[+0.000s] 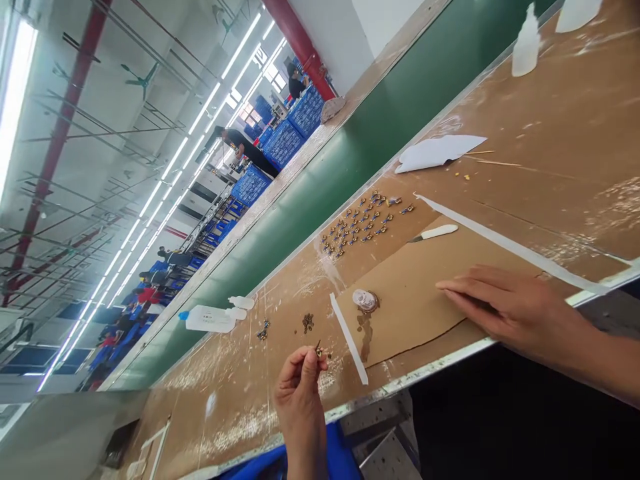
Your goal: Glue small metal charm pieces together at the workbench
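My left hand [301, 383] is closed in a pinch on a small dark-and-gold piece [319, 349], near the table's front edge. Its exact kind is too small to make out. My right hand [505, 300] is over the right part of a brown cardboard sheet [420, 293], fingers stretched out and close together; I see nothing held in it. Between the hands, a small pale round container [364, 299] stands on the cardboard beside a dark wet stain. A white-handled knife [440, 231] lies at the sheet's far edge. Small dark bits [308, 323] lie beyond my left hand.
Rows of small blue-and-gold pieces [367, 220] lie at the back, with a few more [263, 330] to the left. White tape strips [349, 339] border the cardboard. Bottles [207, 319] stand or lie left and far right [526, 48]. White paper [437, 153] lies behind; people work beyond.
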`<control>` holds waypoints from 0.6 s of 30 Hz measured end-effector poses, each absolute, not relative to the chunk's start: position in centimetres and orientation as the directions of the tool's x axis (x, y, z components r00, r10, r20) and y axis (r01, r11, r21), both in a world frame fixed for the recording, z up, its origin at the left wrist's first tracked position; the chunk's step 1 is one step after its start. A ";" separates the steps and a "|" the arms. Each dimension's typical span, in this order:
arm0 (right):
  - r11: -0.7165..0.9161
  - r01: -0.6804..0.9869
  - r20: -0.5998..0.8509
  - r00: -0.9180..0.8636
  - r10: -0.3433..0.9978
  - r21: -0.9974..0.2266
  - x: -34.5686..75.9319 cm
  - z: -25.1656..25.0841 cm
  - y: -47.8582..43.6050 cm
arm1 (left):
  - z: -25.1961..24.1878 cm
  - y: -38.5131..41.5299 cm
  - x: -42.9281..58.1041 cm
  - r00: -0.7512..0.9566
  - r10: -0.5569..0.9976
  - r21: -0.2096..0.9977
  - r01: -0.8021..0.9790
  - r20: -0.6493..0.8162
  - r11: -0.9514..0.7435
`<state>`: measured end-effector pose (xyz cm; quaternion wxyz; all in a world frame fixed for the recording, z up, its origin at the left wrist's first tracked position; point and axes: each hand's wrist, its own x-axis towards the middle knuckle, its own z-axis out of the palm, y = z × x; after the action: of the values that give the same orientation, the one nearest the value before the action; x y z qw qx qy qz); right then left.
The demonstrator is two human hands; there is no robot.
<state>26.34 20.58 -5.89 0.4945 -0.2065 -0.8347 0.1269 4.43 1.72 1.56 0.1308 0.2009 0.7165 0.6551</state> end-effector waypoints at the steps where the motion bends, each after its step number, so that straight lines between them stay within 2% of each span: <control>1: 0.882 0.217 0.771 -0.429 0.471 -0.418 26.3 -5.9 20.6 | 1.0 1.2 4.1 -0.905 0.418 0.990 0.119 0.078 0.073; 5: 0.883 0.227 0.764 -0.442 0.470 -0.412 26.3 -5.8 20.5 | -1.2 -0.3 3.2 -0.945 0.315 0.964 0.161 0.089 0.212; 11: 0.896 0.239 0.778 -0.445 0.443 -0.374 26.3 -5.2 20.6 | -1.7 -0.4 3.4 -0.934 0.351 0.896 0.205 0.059 0.394; 18: 0.884 0.247 0.767 -0.440 0.467 -0.396 26.4 -5.3 20.6 | -1.2 0.4 3.2 -0.925 0.379 0.828 0.233 0.027 0.510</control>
<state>26.35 20.57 -5.34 0.4847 -0.2121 -0.8410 0.1133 3.23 0.40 -1.21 0.0791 0.1767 0.8652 0.4626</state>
